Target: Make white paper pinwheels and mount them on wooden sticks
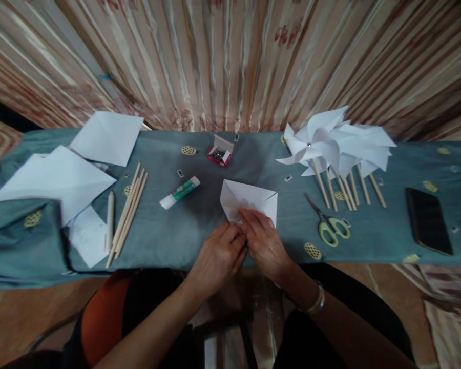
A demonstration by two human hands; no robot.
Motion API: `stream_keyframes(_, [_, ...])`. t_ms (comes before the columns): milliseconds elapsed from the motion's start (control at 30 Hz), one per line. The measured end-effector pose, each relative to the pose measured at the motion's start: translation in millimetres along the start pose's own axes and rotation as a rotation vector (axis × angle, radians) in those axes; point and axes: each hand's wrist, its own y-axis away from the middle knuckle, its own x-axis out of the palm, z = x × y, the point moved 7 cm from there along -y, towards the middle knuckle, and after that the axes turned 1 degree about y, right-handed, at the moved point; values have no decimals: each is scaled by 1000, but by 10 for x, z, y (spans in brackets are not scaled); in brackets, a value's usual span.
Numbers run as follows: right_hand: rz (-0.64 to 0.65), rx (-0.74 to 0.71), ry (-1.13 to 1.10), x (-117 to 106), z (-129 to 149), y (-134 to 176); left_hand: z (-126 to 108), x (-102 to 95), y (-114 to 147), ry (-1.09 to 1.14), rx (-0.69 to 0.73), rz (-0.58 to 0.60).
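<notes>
Here's the right hand, fingers drawn together over the near edge of a white, crisply creased paper square mid-cloth, the left hand curled beside it, though overlapping fingers hide whether either truly pinches it. It's folded but has no stick, with a white-and-green glue tube and a red cardboard box of metal pins nearby. Farther out, a cluster of curled white paper pinwheels looks finished, while slim pale wooden sticks and flat white sheets remain unused.
</notes>
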Motion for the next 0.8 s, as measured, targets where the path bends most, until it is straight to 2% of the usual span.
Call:
stream_keyframes(167, [-2, 9, -28, -132, -81, -17, 19, 15, -15, -41, 29, -13])
stream_keyframes(233, [-20, 61, -84, -205, -248, -24, 22, 15, -20, -52, 43, -25])
stream_keyframes(333, [-127, 185, -99, -321, -616, -39, 21, 0, -27, -75, 56, -33])
stream_keyframes(467, [-115, 236, -131, -304, -931, -56, 52, -48, -16, -131, 57, -15])
stream_keyframes(633, [-126, 247, -156, -363, -940, 46, 199, -130, 10, -229, 50, -42])
stream_keyframes(800, [-69, 391, -252, -400, -923, 203, 357, -179, -47, -294, 44, -67])
